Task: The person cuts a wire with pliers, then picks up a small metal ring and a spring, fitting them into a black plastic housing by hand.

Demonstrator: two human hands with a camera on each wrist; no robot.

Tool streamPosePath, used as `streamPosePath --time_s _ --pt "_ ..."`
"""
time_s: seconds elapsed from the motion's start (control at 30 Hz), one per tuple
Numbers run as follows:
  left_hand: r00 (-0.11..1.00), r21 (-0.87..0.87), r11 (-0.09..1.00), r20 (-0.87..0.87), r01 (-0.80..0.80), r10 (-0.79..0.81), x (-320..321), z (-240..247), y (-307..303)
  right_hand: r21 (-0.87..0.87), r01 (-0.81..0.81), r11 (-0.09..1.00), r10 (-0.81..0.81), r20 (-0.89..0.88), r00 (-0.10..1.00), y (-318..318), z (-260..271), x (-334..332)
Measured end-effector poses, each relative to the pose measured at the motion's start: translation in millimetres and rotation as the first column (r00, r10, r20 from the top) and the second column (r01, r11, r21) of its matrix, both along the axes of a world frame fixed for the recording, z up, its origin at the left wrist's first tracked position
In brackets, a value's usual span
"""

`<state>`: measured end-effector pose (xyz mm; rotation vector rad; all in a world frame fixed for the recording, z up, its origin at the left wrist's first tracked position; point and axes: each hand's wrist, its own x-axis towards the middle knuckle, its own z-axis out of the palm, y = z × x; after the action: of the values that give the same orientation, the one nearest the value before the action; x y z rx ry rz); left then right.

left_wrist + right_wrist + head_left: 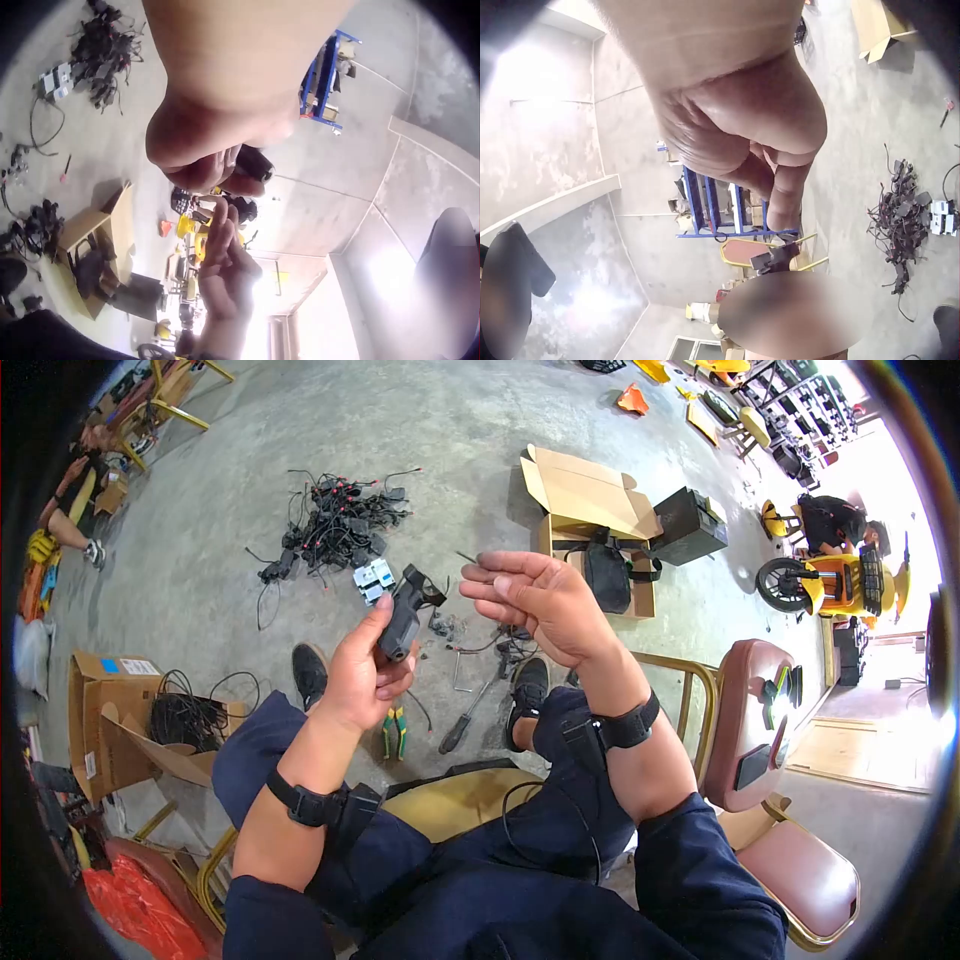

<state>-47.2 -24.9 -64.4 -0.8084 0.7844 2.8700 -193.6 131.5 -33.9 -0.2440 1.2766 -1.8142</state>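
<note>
In the head view my left hand (pixel 357 666) grips a black plastic part (pixel 402 622) with a ring-shaped clamp at its upper end, held above the floor between my knees. Its dark end (pixel 255 163) pokes out past the fingers in the left wrist view. Just to the right, my right hand (pixel 545 600) pinches a thin dark rod (pixel 466 557) between thumb and fingertips, its tip pointing up and left. The two hands are apart. From the right wrist, the black part (pixel 775 259) shows beyond my fingertips; the rod is hidden there.
On the floor lie a heap of black cables (pixel 345 520), a white-and-blue box (pixel 373 577), pliers (pixel 395 734), a screwdriver (pixel 468 718) and an L-shaped hex key (pixel 461 671). Cardboard boxes stand right (pixel 590 490) and left (pixel 100 710). A chair (pixel 745 710) is beside my right arm.
</note>
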Motion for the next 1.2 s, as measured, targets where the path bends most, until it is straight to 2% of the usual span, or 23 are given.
streamPosePath --time_s 0.03,0.07,0.13,0.17,0.23,0.3,0.33,0.43,0.5,0.57,0.6,0.67,0.87,0.93,1.07,1.13,1.17,1.2 --pt "0.997 -0.115 0.993 0.071 -0.035 0.043 -1 1 1 0.000 -0.003 1.000 0.003 -0.001 1.000 0 1 -2" --pt "0.996 -0.116 0.993 0.071 -0.037 0.046 -1 1 2 0.051 -0.039 0.998 0.042 -0.047 0.998 2 1 -4" --pt "0.998 -0.324 0.944 0.006 -0.063 0.069 -1 1 5 0.105 -0.072 0.992 0.082 -0.089 0.993 2 2 -4" --pt "0.998 -0.323 0.944 0.007 -0.062 0.068 -1 2 6 0.159 -0.049 0.986 0.074 -0.157 0.985 0 3 -1" --pt "0.998 -0.469 0.882 -0.067 -0.043 0.013 -2 3 9 0.214 -0.019 0.977 0.068 -0.227 0.971 -2 2 5" --pt "0.998 -0.501 0.865 -0.063 -0.035 0.004 -3 5 14 0.309 0.080 0.948 0.073 -0.453 0.889 -4 -2 11" --pt "0.998 -0.535 0.844 -0.057 -0.029 -0.001 -4 6 15 0.260 0.131 0.957 0.011 -0.481 0.876 -5 -2 14" --pt "0.997 -0.601 0.798 -0.078 -0.035 -0.015 -4 3 17 0.161 0.088 0.983 0.020 -0.568 0.823 -8 -5 22" --pt "0.996 -0.631 0.775 -0.089 -0.045 -0.015 -5 2 19 0.181 0.078 0.980 0.038 -0.563 0.825 -9 -7 25" --pt "0.995 -0.660 0.749 -0.102 -0.055 -0.016 -4 2 20 0.112 0.075 0.991 0.015 -0.646 0.764 -10 -15 25" --pt "0.995 -0.676 0.736 -0.097 -0.044 -0.029 -3 2 20 0.112 0.075 0.991 0.015 -0.646 0.763 -9 -14 25" --pt "0.995 -0.691 0.722 -0.092 -0.035 -0.040 -3 1 20 0.213 -0.009 0.977 0.124 -0.532 0.838 -7 -9 23" --pt "0.988 -0.767 0.628 -0.156 -0.131 0.016 -5 -8 25 0.213 -0.049 0.976 0.139 -0.434 0.890 -8 -5 24" --pt "0.987 -0.811 0.571 -0.163 -0.127 -0.011 -4 -9 25 0.229 -0.050 0.972 0.151 -0.448 0.881 -8 -4 25" --pt "0.980 -0.793 0.585 -0.196 -0.171 0.020 -4 -9 28 0.232 -0.035 0.972 0.144 -0.472 0.870 -9 -8 26" --pt "0.982 -0.850 0.503 -0.187 -0.154 -0.015 -4 -13 27 0.273 -0.015 0.962 0.145 -0.463 0.875 -10 -8 26" --pt "0.982 -0.850 0.503 -0.188 -0.155 -0.014 -4 -16 27 0.314 0.007 0.949 0.143 -0.453 0.880 -11 -8 27" --pt "0.984 -0.902 0.405 -0.177 -0.148 -0.034 -3 -20 26 0.314 0.006 0.949 0.145 -0.454 0.879 -12 -8 28"
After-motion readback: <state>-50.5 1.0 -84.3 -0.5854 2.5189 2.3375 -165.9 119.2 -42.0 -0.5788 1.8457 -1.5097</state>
